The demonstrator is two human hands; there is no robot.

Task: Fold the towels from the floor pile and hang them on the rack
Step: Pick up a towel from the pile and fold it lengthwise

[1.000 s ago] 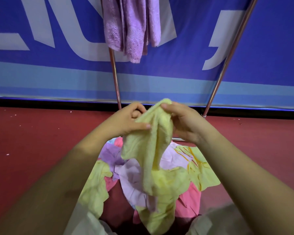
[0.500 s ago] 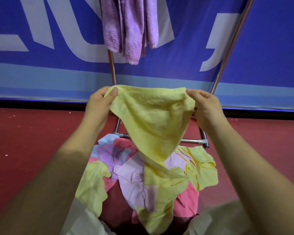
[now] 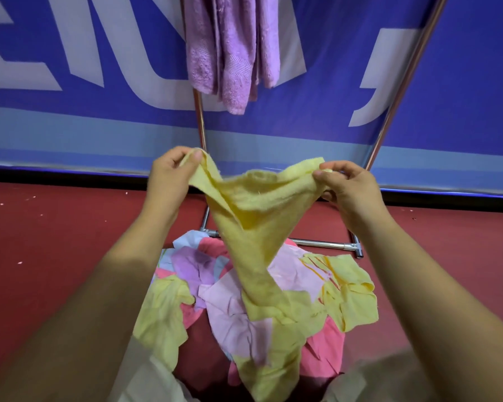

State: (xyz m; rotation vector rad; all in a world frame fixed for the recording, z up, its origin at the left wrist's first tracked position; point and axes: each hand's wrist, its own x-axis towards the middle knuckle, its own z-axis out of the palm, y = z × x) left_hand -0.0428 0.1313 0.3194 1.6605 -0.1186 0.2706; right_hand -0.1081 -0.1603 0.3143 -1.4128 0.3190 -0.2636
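Bright, even light; soft shadows; wide-angle bend at edges; lower corners blurry.

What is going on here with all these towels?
A person holds a yellow terry towel up by its top edge, the left hand pinching one end, the right hand the other. It sags over the pile of coloured towels on the red floor. A purple towel already hangs on the metal rack.

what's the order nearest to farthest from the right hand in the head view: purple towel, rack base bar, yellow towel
1. yellow towel: pinched in the right hand.
2. rack base bar: on the floor, just below it.
3. purple towel: hanging up high, to the left.
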